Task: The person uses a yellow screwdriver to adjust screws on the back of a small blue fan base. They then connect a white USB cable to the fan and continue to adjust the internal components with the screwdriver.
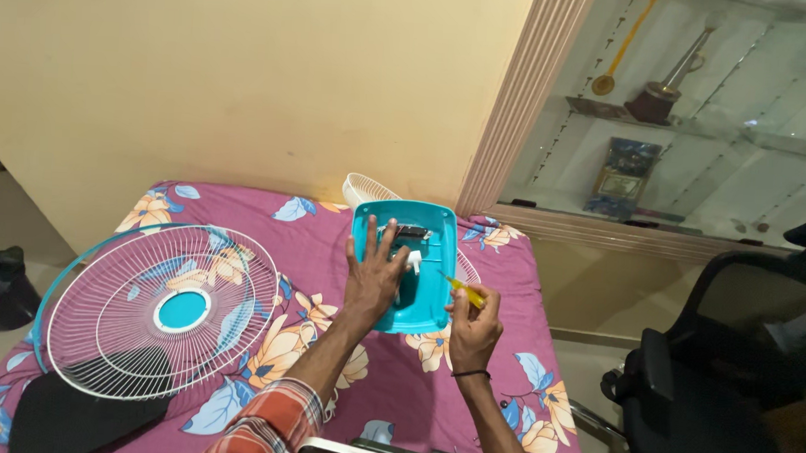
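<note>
My work surface: a table [543, 353] draped in a magenta floral cloth [386, 382]. Directly on it lie a white wire fan guard with a teal rim [155, 310], a teal fan housing [434, 256] beneath my left hand [373, 280], a second white grille [366, 190] at the rear edge, and a black piece [71, 416] at the near left corner.

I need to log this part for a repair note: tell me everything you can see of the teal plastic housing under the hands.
The teal housing is a rounded rectangular shell of glossy plastic, lying open side up on the flowered purple cloth. Inside show a dark part and a small white piece. The left hand lies flat on its left half; the right hand holds a yellow screwdriver at its right edge.
</note>
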